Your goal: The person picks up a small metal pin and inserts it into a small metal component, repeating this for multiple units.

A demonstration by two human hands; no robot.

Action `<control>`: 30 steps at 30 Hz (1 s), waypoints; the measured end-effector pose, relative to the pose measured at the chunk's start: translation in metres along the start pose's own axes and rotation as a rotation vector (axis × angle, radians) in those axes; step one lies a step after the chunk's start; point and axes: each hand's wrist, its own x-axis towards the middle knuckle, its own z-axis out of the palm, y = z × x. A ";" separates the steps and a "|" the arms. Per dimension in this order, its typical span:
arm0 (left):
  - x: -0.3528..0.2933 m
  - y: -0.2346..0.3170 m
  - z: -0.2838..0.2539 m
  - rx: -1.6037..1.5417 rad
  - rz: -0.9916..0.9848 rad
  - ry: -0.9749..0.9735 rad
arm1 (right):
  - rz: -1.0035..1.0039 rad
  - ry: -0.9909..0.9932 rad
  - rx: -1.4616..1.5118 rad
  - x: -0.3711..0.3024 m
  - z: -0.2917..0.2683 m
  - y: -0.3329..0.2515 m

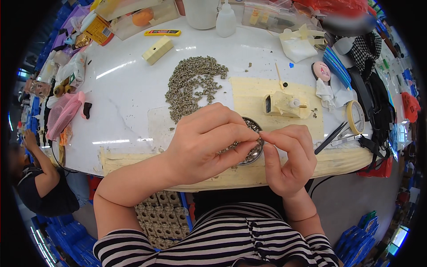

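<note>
My left hand [209, 144] and my right hand [289, 155] meet fingertip to fingertip above a round metal bowl [257, 153]. Both are pinched closed, and whatever sits between the fingertips is too small to name. Small shiny metal parts lie in the bowl, which my left hand partly covers. Beyond my left hand, a heap of small grey metal parts [189, 84] is spread on the white table [129, 98]. A tape-covered block [287, 104] with a small white bottle top stands on a taped yellow sheet [249, 89], to the right of the bowl.
Black tweezers [330, 139] and a tape roll [355, 117] lie at the right. A cream block [157, 50] and a yellow knife case [162, 33] lie farther back, near a white squeeze bottle [226, 20]. A tray of metal parts [162, 218] sits below the table edge. Another person [42, 178] is at far left.
</note>
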 end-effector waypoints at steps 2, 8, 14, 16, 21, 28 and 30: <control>0.000 0.000 0.000 -0.005 0.008 0.002 | 0.060 -0.048 0.055 0.001 0.001 0.003; 0.000 0.000 0.001 0.016 0.025 0.002 | 0.110 -0.055 0.154 -0.001 0.000 0.004; 0.001 0.000 0.001 0.002 -0.030 0.005 | -0.037 0.031 0.000 0.000 -0.001 -0.004; 0.001 -0.001 0.000 0.001 -0.028 0.015 | -0.067 0.021 -0.031 0.000 -0.001 -0.003; 0.001 0.001 -0.001 -0.024 0.003 0.006 | 0.034 -0.015 0.045 -0.001 0.000 0.001; -0.001 0.000 0.002 -0.021 0.049 -0.002 | 0.063 -0.015 0.150 -0.003 -0.001 0.002; -0.001 0.000 0.002 -0.022 0.036 -0.011 | 0.026 0.058 0.125 -0.005 0.001 0.000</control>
